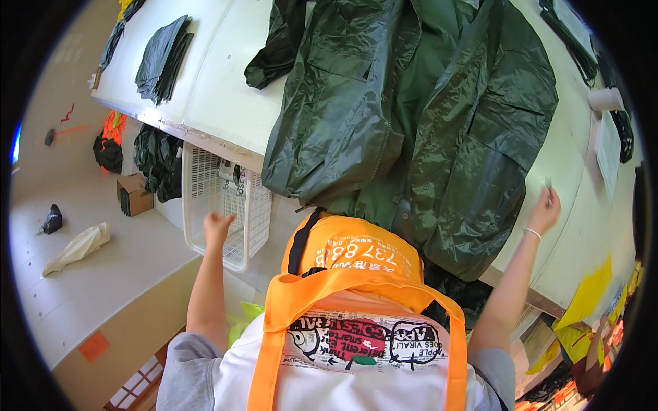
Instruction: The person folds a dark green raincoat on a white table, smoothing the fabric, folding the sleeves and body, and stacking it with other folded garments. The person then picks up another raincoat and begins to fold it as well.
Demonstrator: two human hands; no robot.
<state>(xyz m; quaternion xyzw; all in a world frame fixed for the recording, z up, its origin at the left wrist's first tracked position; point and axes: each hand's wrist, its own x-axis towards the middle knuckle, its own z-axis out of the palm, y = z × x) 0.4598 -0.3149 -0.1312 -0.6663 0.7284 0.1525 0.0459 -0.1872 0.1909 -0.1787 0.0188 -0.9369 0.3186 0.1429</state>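
Observation:
A shiny dark green rain jacket (329,116) lies spread on the white table, front open, its lower edge hanging over the near side. My right hand (545,209) is above the tabletop, just right of the jacket and apart from it. Its fingers are pinched, and a small dark thing shows at their tips, too small to name. My left hand (219,227) is out to the left, in front of a white plastic basket (257,212). Those fingers are curled in, and nothing shows in them. I wear an orange apron (384,250).
Folded dark green pieces (163,60) lie at the table's far left. A white roll (606,100) and papers (608,154) lie at the right. Below the left edge hang dark garments (157,161), near a cardboard box (136,194). Yellow material (582,301) is at the lower right.

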